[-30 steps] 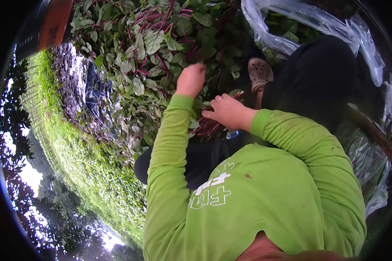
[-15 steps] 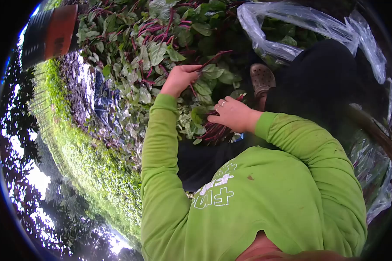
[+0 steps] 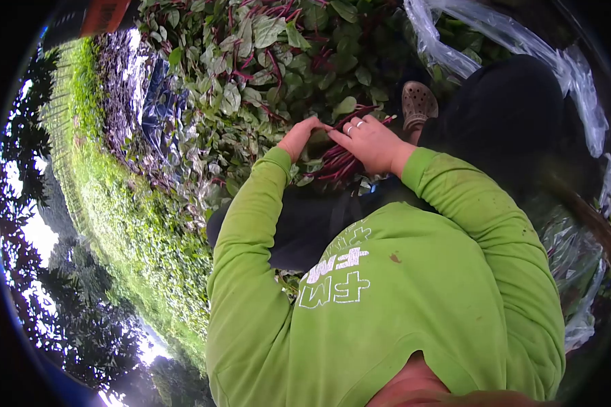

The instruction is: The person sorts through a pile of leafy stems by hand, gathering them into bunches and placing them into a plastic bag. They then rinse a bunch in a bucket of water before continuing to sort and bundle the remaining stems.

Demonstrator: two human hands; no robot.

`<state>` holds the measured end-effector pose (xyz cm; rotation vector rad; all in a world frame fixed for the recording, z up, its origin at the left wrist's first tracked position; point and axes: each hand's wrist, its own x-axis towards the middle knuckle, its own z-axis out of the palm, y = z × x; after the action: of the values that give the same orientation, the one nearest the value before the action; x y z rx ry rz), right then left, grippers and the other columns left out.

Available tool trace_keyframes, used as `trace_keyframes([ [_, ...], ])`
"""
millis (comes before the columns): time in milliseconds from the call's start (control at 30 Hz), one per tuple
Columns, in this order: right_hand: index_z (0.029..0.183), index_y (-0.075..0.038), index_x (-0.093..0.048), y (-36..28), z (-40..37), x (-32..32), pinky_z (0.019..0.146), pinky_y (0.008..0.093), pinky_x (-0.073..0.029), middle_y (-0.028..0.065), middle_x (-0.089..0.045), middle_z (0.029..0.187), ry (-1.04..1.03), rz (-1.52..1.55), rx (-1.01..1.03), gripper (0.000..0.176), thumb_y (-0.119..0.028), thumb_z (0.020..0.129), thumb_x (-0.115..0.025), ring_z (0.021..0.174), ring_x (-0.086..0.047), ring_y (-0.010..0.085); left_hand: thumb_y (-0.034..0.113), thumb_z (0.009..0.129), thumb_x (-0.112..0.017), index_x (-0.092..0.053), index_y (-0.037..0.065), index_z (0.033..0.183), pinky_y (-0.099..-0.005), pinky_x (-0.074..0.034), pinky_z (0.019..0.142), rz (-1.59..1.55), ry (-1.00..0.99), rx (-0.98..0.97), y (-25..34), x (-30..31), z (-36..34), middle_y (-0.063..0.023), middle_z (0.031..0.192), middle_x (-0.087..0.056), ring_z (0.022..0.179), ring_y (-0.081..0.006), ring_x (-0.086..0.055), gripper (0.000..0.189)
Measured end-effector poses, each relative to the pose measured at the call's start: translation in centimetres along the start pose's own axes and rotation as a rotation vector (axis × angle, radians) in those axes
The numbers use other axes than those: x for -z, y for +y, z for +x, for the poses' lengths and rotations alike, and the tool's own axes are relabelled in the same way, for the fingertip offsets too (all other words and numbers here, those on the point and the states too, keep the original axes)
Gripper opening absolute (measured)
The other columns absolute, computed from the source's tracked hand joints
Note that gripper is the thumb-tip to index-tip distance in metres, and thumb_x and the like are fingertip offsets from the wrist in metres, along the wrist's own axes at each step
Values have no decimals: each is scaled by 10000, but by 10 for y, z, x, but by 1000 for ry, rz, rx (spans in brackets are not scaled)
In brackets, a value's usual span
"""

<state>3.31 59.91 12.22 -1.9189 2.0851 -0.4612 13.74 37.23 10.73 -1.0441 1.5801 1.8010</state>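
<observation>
My right hand (image 3: 373, 144), with rings on it, is closed around a bunch of leafy greens with purple-red stems (image 3: 338, 165). The stem ends point toward my lap, and a few stick out past the fingers. My left hand (image 3: 303, 138) meets it at the bunch, thumb and fingers pinched at the edge of the stems. What exactly lies between those left fingertips is partly hidden. A green leaf (image 3: 346, 106) shows just above the bunch.
A large heap of red-stemmed greens (image 3: 268, 34) spreads ahead of me. Clear plastic sheeting (image 3: 577, 95) lies at the right, by my bent knee and brown clog (image 3: 419, 102). Dark blue plastic (image 3: 159, 95) lies at the left, beside green growth.
My left hand has brought the single leafy stem it held apart over to the bunch in my right hand. My right hand has shifted slightly up, and the view has tilted.
</observation>
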Motion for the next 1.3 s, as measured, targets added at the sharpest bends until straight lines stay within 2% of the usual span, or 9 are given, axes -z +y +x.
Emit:
trace_keyframes([
  [200,1463,-64,-494,-4,1,-5,909,419,-476,123,-644,1163,150,-76,15,844,-148,669,-768,1143,-607,325,481,968,-485,-702,48,1167,-355,-415,1006,-163,75,168,0,-15,-5,-69,1124,-709,1064,-184,-600,524],
  [367,1499,-44,-451,-7,10,12,916,421,-473,136,-668,1145,-246,99,-67,877,-133,683,-758,1099,-643,316,624,972,-425,-647,-12,1322,-342,-377,1098,-76,83,177,10,-12,-9,-127,1272,-688,1205,-220,-581,760],
  [467,1499,-39,-445,-4,14,25,928,424,-469,139,-673,1144,-160,44,-70,869,-125,699,-771,1092,-649,304,725,1015,-290,-615,-52,1349,-351,-335,1153,-151,-127,116,34,12,-16,-149,1312,-674,1276,-239,-560,906],
  [533,1499,-31,-440,2,12,39,936,417,-464,140,-670,1154,-53,24,-88,848,-102,712,-746,1100,-646,303,813,981,-176,-589,21,1412,-356,-303,1178,-125,89,-200,65,22,-46,-136,1366,-645,1312,-245,-544,992],
  [700,1472,-17,-462,12,28,117,930,409,-450,124,-658,1153,31,-119,-63,841,-84,682,-742,1084,-644,287,373,1008,-633,-691,31,1295,-368,-477,1017,335,145,-603,115,20,-112,-80,1243,-716,1145,-227,-656,450],
  [800,1414,-22,-499,15,40,166,903,402,-462,111,-670,1104,80,-267,59,726,-102,725,-714,1046,-667,271,110,860,-745,-736,39,1184,-324,-539,814,739,336,-843,147,4,-123,-118,1009,-741,903,-202,-707,333],
  [833,1379,-26,-518,19,44,175,891,403,-462,102,-671,1073,142,-331,107,701,-105,714,-722,1025,-672,266,95,820,-718,-751,39,1074,-343,-531,756,739,393,-1037,159,3,-126,-143,868,-713,806,-226,-696,262],
  [1067,1366,-40,-523,30,61,254,933,410,-461,116,-673,1097,121,-529,161,703,-128,705,-744,1064,-671,270,130,836,-746,-701,26,1093,-387,-548,812,712,297,-1149,223,-13,-155,-183,977,-737,913,-307,-721,281],
  [1300,1360,-43,-546,36,71,274,939,403,-467,105,-676,1084,140,-577,147,709,-128,687,-752,1059,-671,273,19,781,-640,-769,10,990,-402,-550,828,1058,546,-1347,247,-13,-138,-175,952,-717,889,-352,-687,246],
])
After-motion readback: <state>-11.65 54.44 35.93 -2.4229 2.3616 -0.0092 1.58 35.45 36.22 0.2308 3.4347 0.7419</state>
